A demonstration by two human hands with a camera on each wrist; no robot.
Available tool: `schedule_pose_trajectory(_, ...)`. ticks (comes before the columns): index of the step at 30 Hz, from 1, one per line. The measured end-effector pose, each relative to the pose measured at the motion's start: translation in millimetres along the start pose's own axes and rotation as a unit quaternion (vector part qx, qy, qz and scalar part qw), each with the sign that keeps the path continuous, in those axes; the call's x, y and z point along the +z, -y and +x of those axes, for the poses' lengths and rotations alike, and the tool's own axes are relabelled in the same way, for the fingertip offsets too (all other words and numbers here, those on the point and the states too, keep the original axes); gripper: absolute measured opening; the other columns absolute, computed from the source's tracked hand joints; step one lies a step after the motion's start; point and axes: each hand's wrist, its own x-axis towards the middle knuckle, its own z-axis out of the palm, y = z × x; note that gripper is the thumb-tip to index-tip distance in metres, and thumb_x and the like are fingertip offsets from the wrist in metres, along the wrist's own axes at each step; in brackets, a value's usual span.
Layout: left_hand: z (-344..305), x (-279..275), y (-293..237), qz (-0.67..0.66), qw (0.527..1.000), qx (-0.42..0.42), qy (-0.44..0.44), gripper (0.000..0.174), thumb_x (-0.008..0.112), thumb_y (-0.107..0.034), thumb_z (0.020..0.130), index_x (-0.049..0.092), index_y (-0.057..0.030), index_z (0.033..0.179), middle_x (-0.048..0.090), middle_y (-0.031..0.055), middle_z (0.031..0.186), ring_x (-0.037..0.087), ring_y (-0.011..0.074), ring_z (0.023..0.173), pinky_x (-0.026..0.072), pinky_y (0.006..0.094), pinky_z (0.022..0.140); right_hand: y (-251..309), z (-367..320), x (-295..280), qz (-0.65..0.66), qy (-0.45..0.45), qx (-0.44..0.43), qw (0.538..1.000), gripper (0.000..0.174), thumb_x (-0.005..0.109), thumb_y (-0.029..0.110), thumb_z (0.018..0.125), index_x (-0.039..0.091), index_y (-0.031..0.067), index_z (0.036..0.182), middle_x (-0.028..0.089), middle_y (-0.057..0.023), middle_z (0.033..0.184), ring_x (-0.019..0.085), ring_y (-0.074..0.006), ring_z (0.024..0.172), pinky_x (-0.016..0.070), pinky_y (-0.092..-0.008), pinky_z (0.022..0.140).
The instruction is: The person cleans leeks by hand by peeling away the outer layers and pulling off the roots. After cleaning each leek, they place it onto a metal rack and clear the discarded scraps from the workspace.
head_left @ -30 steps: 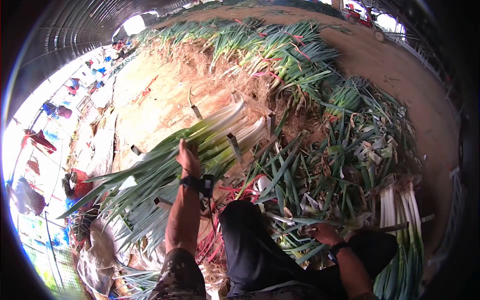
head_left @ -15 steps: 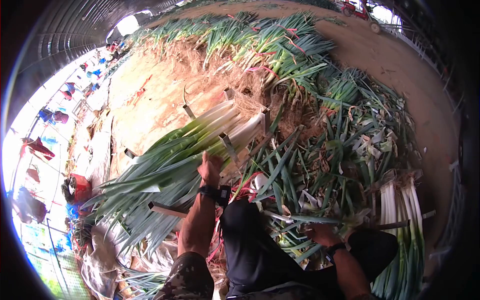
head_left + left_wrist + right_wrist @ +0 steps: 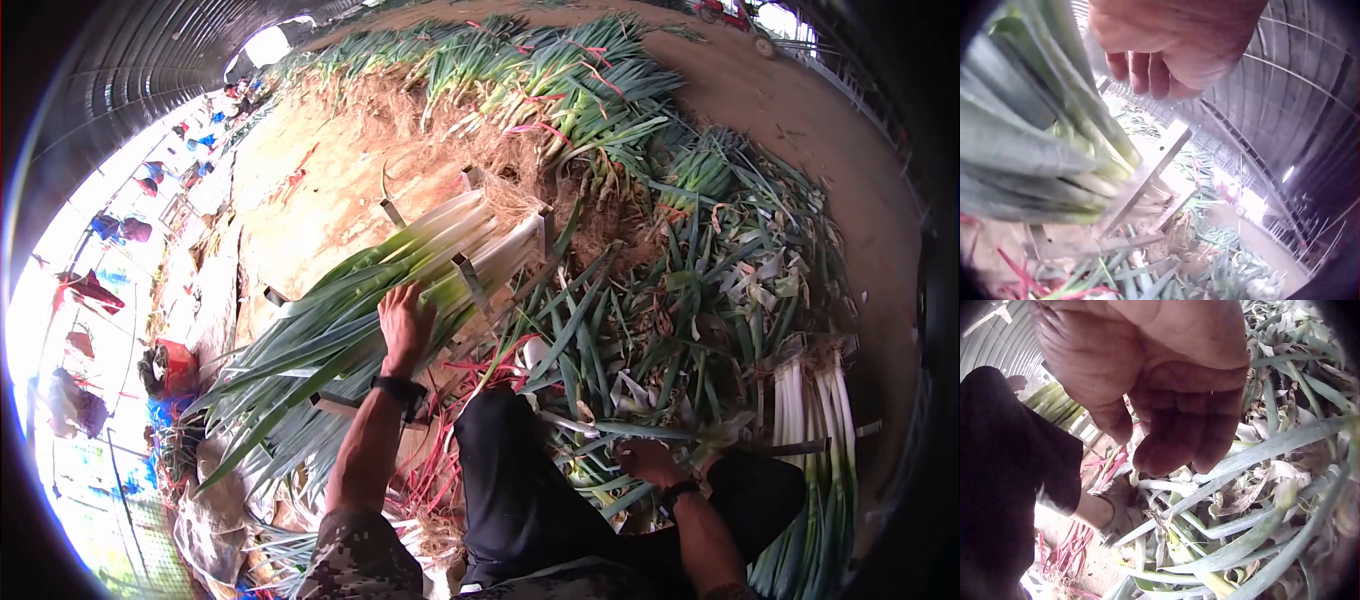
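My left hand (image 3: 405,325) is over a bundle of large green onions (image 3: 440,245), at the near edge where white stalks turn to green leaves. The bundle lies slanted in a metal rack (image 3: 468,283) with upright posts, roots toward the far right. In the left wrist view, this hand's fingers (image 3: 1159,75) hang loosely beside the green leaves (image 3: 1016,150), gripping nothing. My right hand (image 3: 650,462) is by my right knee, above loose leaves. The right wrist view shows its fingers (image 3: 1172,437) loosely curled with nothing held.
Trimmed leaves (image 3: 640,330) are heaped between the rack and another green onion bundle (image 3: 815,420) at right. Red ties (image 3: 430,470) lie by my left knee. Tied bundles (image 3: 560,90) line the far side. A red machine (image 3: 738,20) stands at the back.
My left hand moved right and toward me along the bundle's near edge, then slightly back left. Some long leaves shifted and one now droops lower. My right hand stayed near my knee.
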Motion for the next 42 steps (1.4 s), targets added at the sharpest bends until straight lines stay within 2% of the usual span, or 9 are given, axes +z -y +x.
schedule_pose_trajectory(10, 6.0, 55.8, 49.0, -0.008, 0.994, -0.039, 0.105, 0.024, 0.061, -0.016, 0.078, 0.074, -0.0122, 0.098, 0.072, 0.0155, 0.095, 0.068, 0.0370, 0.091, 0.0545, 0.0457, 0.082, -3.4, 7.3, 5.4, 0.008, -0.007, -0.018, 1.000, 0.032, 0.063, 0.032, 0.086, 0.069, 0.0114, 0.110, 0.070, -0.0197, 0.102, 0.067, -0.0388, 0.095, 0.0520, -0.0457, 0.083)
schedule_pose_trajectory(16, 37.7, 20.0, 12.2, -0.108, 0.990, -0.045, 0.075, 0.023, 0.066, -0.027, 0.083, 0.076, -0.0136, 0.099, 0.073, 0.0143, 0.093, 0.072, 0.0315, 0.087, 0.0561, 0.0400, 0.076, 70.6, -24.0, -98.9, -0.003, -0.066, -0.038, 0.997, 0.033, 0.067, 0.031, 0.087, 0.069, 0.0078, 0.111, 0.071, -0.0163, 0.090, 0.069, -0.0345, 0.082, 0.0541, -0.0430, 0.074)
schedule_pose_trajectory(20, 98.4, -5.1, -31.0, -0.048, 0.954, 0.255, 0.153, 0.022, 0.058, -0.013, 0.090, 0.074, -0.0076, 0.104, 0.074, 0.0097, 0.096, 0.073, 0.0219, 0.085, 0.0557, 0.0303, 0.075, 79.9, -34.7, -165.3, 0.024, -0.097, -0.074, 0.992, 0.034, 0.069, 0.027, 0.088, 0.069, 0.0071, 0.116, 0.071, -0.0133, 0.086, 0.068, -0.0229, 0.076, 0.0549, -0.0340, 0.073)
schedule_pose_trajectory(24, 119.4, -7.3, -112.8, -0.379, 0.882, 0.116, 0.256, 0.029, 0.055, -0.015, 0.095, 0.068, 0.0015, 0.114, 0.073, 0.0132, 0.104, 0.072, 0.0202, 0.089, 0.0564, 0.0312, 0.075, 71.3, -39.5, -196.4, 0.119, -0.159, -0.058, 0.978, 0.034, 0.070, 0.023, 0.089, 0.068, 0.0077, 0.119, 0.070, -0.0103, 0.082, 0.066, -0.0150, 0.070, 0.0533, -0.0292, 0.069)
schedule_pose_trajectory(26, 114.6, 28.3, -127.1, -0.673, 0.666, 0.030, 0.321, 0.030, 0.054, -0.017, 0.098, 0.066, 0.0023, 0.118, 0.072, 0.0133, 0.107, 0.071, 0.0211, 0.086, 0.0559, 0.0310, 0.073, 61.9, -33.4, -195.4, 0.066, -0.135, -0.024, 0.988, 0.030, 0.069, 0.027, 0.087, 0.069, 0.0055, 0.107, 0.071, -0.0189, 0.089, 0.071, -0.0328, 0.079, 0.0557, -0.0419, 0.070)
schedule_pose_trajectory(35, 11.6, 130.9, -130.4, -0.367, 0.808, -0.141, 0.440, 0.033, 0.060, -0.026, 0.096, 0.068, 0.0029, 0.109, 0.073, 0.0095, 0.091, 0.070, 0.0177, 0.081, 0.0552, 0.0284, 0.070, 59.3, -44.3, -171.8, -0.036, -0.070, -0.076, 0.994, 0.034, 0.068, 0.026, 0.087, 0.067, 0.0062, 0.114, 0.073, -0.0144, 0.090, 0.071, -0.0317, 0.082, 0.0559, -0.0403, 0.076)
schedule_pose_trajectory(39, -42.4, 203.2, -72.7, -0.481, 0.754, -0.190, 0.405, 0.033, 0.060, -0.029, 0.094, 0.071, 0.0007, 0.102, 0.073, 0.0071, 0.085, 0.068, 0.0157, 0.072, 0.0539, 0.0282, 0.065, 54.5, -45.7, -163.4, -0.061, -0.054, -0.070, 0.994, 0.032, 0.065, 0.031, 0.088, 0.069, 0.0098, 0.111, 0.070, -0.0166, 0.083, 0.070, -0.0340, 0.080, 0.0556, -0.0445, 0.073)
schedule_pose_trajectory(41, -80.2, 231.3, -71.2, -0.300, 0.842, -0.151, 0.422, 0.028, 0.059, -0.027, 0.094, 0.070, -0.0013, 0.094, 0.071, 0.0057, 0.080, 0.068, 0.0161, 0.070, 0.0527, 0.0317, 0.061, 47.9, -44.5, -153.8, -0.024, -0.025, -0.036, 0.999, 0.033, 0.065, 0.031, 0.089, 0.068, 0.0076, 0.112, 0.071, -0.0160, 0.089, 0.070, -0.0330, 0.085, 0.0554, -0.0428, 0.076)
schedule_pose_trajectory(42, -112.6, 250.9, -68.0, -0.369, 0.794, -0.281, 0.394, 0.027, 0.059, -0.027, 0.094, 0.069, -0.0021, 0.092, 0.071, 0.0057, 0.079, 0.069, 0.0182, 0.072, 0.0529, 0.0347, 0.060, 42.7, -44.0, -147.3, -0.006, -0.012, -0.015, 1.000, 0.034, 0.065, 0.030, 0.089, 0.068, 0.0065, 0.113, 0.072, -0.0158, 0.092, 0.070, -0.0325, 0.087, 0.0553, -0.0419, 0.078)
